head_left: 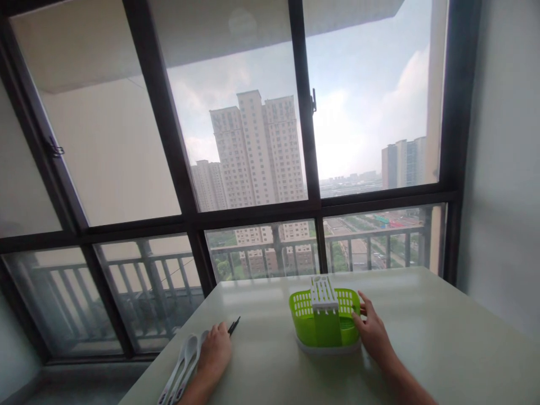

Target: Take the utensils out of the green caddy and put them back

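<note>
A green plastic cutlery basket (304, 315) with a white slotted insert (323, 293) stands on the pale table (442, 337) near its middle. My right hand (371, 329) rests against the basket's right side, fingers spread on its rim. My left hand (216, 351) lies on the table at the left, fingers curled over dark stick-like utensils (234, 325) whose tips poke out past it. Two or three white spoons (183, 363) lie just left of that hand, handles pointing toward me.
The table stands against a large dark-framed window (194, 222) with a balcony railing and tall buildings outside. A grey wall (506, 169) closes the right side. The table's left edge runs diagonally near the spoons.
</note>
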### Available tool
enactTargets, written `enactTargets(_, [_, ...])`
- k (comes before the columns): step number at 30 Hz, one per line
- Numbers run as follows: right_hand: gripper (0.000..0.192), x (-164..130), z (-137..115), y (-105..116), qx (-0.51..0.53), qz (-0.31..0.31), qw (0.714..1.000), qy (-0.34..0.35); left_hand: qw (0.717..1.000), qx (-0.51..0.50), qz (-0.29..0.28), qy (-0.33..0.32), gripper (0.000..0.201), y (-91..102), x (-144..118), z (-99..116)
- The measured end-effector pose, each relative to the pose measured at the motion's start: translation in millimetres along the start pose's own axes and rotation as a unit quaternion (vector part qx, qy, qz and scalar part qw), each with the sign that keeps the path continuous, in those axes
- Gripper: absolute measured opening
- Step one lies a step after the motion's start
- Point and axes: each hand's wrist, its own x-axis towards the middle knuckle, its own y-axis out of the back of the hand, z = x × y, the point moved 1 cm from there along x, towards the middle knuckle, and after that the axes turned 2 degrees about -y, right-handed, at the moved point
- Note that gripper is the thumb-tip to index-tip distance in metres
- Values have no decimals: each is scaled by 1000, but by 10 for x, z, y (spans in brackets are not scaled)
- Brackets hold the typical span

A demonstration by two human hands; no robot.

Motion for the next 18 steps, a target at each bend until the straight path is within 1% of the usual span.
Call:
enactTargets(3, [70,-3,-12,-8,2,-5,1000,6,999,36,14,-8,28,-5,13,43])
enactTargets(5, [70,-2,-24,-18,7,-8,1000,9,998,32,31,-34,34,32,9,210])
enactTargets(6, [69,-1,-30,-24,9,-8,1000,12,997,15,49,-62,38,74,-14,351])
enactTargets(7, [69,0,-35,-29,10,-8,1000,15,993,-13,72,-97,42,137,-58,529])
enactTargets(9, [67,3,-42,-38,8,-5,1000,21,972,-96,119,-180,50,316,-220,970])
enactTargets(10, [67,4,-45,-40,7,-4,1000,23,958,-139,127,-216,54,421,-331,1215])
enactTargets(11, [66,4,-47,-40,5,-2,1000,26,945,-176,122,-247,58,525,-453,1466])
enactTargets(12, [66,3,-48,-38,1,2,1000,28,934,-208,101,-273,64,618,-575,1713])
enactTargets(14, [67,-2,-51,-28,-8,12,999,37,914,-265,76,-296,79,748,-780,2165])
enactTargets(15, [67,-5,-51,-23,-12,16,999,41,908,-285,70,-298,85,773,-849,2357])
enactTargets(17, [66,-10,-47,-15,-17,25,998,50,902,-306,80,-295,93,747,-914,2652])
enactTargets(18, [66,-11,-44,-13,-18,28,998,53,903,-307,90,-286,94,706,-915,2752])
